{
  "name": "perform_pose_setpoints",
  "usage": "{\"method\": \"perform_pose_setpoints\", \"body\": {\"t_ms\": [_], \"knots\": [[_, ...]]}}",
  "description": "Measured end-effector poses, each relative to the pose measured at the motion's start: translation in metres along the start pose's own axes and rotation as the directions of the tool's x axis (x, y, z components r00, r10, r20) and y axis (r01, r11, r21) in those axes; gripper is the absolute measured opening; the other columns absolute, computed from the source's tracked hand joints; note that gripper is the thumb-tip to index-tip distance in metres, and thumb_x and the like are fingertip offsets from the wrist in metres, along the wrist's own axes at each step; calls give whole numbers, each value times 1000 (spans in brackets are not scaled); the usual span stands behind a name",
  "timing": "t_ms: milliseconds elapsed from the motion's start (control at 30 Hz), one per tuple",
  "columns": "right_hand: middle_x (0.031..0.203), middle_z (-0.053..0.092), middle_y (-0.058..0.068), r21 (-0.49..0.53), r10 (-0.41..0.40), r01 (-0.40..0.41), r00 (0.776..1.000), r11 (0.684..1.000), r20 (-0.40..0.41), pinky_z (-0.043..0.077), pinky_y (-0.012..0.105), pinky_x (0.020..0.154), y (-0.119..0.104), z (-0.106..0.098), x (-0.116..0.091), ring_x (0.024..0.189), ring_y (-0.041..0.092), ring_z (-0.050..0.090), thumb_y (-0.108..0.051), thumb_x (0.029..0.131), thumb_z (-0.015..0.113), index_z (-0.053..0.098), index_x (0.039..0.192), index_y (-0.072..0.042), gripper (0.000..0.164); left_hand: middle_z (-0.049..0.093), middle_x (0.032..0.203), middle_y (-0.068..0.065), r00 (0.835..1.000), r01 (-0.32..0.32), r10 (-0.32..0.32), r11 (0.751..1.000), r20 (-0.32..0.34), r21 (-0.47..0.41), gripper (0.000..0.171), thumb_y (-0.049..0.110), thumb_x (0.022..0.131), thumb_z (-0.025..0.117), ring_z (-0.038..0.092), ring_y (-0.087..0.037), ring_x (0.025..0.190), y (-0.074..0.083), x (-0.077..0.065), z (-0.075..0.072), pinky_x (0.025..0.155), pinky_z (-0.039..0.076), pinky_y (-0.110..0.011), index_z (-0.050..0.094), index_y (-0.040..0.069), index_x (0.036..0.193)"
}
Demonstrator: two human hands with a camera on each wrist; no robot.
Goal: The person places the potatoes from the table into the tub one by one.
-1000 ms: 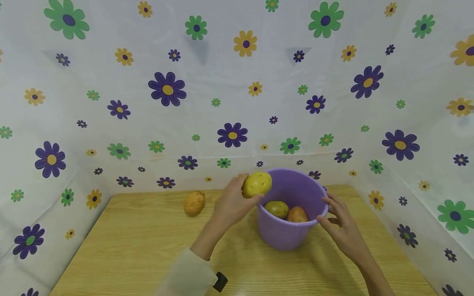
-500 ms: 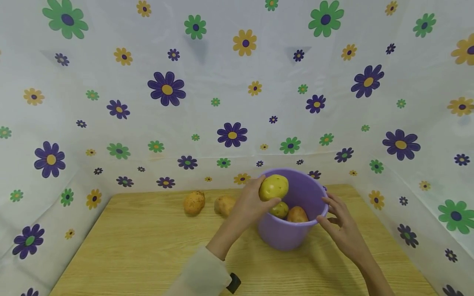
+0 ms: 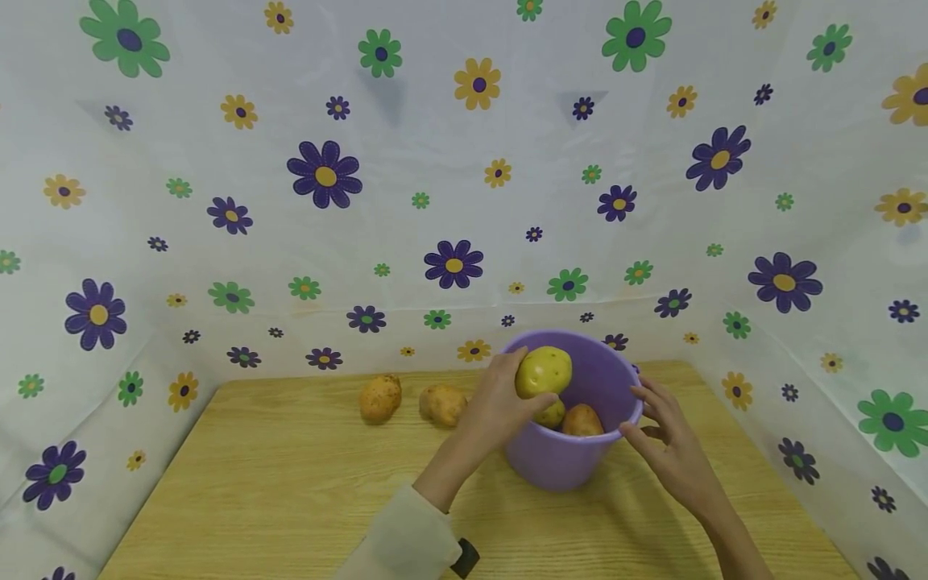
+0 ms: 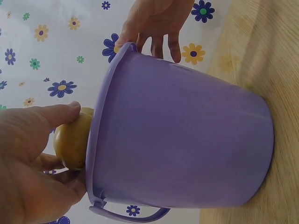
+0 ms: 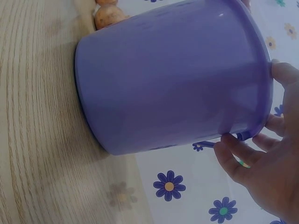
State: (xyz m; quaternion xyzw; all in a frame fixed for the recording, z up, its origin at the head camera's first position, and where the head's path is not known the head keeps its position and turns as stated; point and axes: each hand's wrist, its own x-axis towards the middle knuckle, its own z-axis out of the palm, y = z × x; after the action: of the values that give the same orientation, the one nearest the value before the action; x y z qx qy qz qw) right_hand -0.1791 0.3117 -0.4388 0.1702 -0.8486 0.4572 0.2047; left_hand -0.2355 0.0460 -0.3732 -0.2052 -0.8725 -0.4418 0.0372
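My left hand (image 3: 500, 403) grips a yellow potato (image 3: 545, 372) over the left part of a purple bucket's mouth, thumb on one side and fingers on the other. In the left wrist view the potato (image 4: 74, 142) sits right at the bucket's rim (image 4: 100, 107). Inside the bucket (image 3: 558, 463) lie a greenish potato (image 3: 553, 414), partly hidden by my left hand, and a brown potato (image 3: 582, 420). My right hand (image 3: 670, 447) holds the bucket's right side, its thumb and fingertips spread along the rim. The right wrist view shows the thumb (image 5: 284, 72) on the rim.
Left of the bucket, two potatoes rest on the wooden table (image 3: 290, 483): one brownish (image 3: 380, 399), another (image 3: 444, 404) close behind my left forearm. The bucket's handle (image 4: 135, 217) hangs down its side. A flower-printed sheet (image 3: 406, 242) encloses the back and sides.
My left hand has carried the yellow potato rightward over the bucket's mouth, uncovering the second potato on the table. The right hand and bucket have stayed in place.
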Motion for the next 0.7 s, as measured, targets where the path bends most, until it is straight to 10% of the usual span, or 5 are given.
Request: {"method": "perform_pose_setpoints", "body": {"t_ms": [700], "knots": [[161,31,22,8,-12,12,1000,1000,-5,48,10,90,1,0,0,124,1,51,0,100,63,44,149,9,53,59,140,-16,999,-35,33,995,-17,-99,61,20,98,73,61,-32,123,-5,-1,2,103,53,-40,48,0,150]]}}
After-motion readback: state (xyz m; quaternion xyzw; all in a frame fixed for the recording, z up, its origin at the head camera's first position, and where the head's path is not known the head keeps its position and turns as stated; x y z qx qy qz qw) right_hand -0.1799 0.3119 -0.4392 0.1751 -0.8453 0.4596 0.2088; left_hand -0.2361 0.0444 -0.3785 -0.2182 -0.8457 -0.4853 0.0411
